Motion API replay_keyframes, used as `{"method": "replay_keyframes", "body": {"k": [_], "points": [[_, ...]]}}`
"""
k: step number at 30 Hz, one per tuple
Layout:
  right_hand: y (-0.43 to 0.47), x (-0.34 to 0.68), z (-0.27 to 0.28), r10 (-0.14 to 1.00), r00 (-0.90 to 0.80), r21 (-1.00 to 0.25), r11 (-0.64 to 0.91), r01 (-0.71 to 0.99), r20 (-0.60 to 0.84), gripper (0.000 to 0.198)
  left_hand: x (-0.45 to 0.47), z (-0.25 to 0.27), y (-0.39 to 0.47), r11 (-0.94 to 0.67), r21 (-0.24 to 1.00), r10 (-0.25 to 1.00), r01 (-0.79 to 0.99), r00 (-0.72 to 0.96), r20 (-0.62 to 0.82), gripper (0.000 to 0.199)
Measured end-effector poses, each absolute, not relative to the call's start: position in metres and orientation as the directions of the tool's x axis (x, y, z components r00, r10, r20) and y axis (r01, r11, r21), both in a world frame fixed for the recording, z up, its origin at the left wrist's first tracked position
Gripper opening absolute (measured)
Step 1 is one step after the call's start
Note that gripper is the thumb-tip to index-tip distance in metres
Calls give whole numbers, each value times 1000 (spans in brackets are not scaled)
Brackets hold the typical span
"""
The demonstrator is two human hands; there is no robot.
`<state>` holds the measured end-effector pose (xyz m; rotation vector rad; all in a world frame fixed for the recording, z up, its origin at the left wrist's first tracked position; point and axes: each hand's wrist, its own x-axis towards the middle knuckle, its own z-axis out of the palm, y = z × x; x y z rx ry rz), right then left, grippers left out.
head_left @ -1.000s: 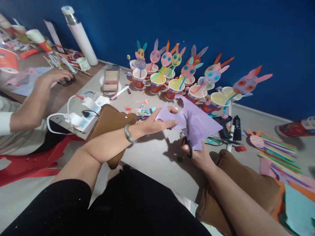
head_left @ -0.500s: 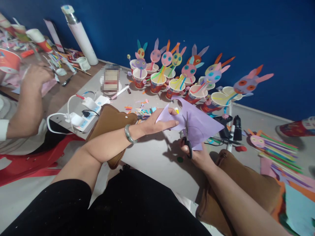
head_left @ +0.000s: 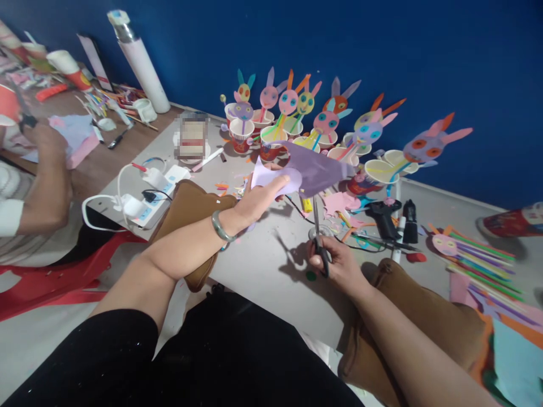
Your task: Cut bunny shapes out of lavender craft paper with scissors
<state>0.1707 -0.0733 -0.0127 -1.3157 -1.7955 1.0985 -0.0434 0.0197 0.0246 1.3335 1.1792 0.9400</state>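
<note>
My left hand [head_left: 258,198] pinches a sheet of purple paper [head_left: 318,169] between thumb and fingers, above the middle of the table. A curved edge shows where the paper is cut, near my thumb. My right hand [head_left: 337,260] grips black-handled scissors [head_left: 321,254], their blades pointing away from me and nearly together. The scissors are apart from the paper, below its right part. Pink paper scraps [head_left: 340,203] and other cuttings lie on the table just beyond the scissors.
Paper cups with rabbit-faced figures [head_left: 326,123] stand along the blue wall. A black glue gun [head_left: 384,217] and a rabbit figure with coloured strips [head_left: 445,244] lie right. Brown cushions [head_left: 413,305] flank me. A power strip [head_left: 163,195] sits left, near a co-worker's arm [head_left: 53,175].
My left hand has turned and lifted the purple paper leftward, off the scissors. The scissors have stayed low, and their blades are clear of the paper. The co-worker's hand moved left.
</note>
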Motion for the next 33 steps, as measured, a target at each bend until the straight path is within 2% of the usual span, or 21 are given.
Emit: {"method": "replay_keyframes", "body": {"k": [3,7,10,17,33], "points": [[-75,174,-15,967,-242,-886,183,427,83,53,-43,19,20,-17,999,989,39,150,11,25],[-76,176,-15,958,-204,-838,276,470,201,52,-41,10,15,-128,991,943,-23,308,129,23],[-75,175,-15,952,-221,-826,294,482,210,54,-38,10,12,-72,997,927,-2,368,68,22],[-73,171,-12,955,-290,-859,197,472,60,51,-37,26,8,148,989,913,13,382,-142,24],[-73,172,-15,943,-327,-801,241,548,60,46,-38,20,14,159,981,921,-113,376,-106,28]]}}
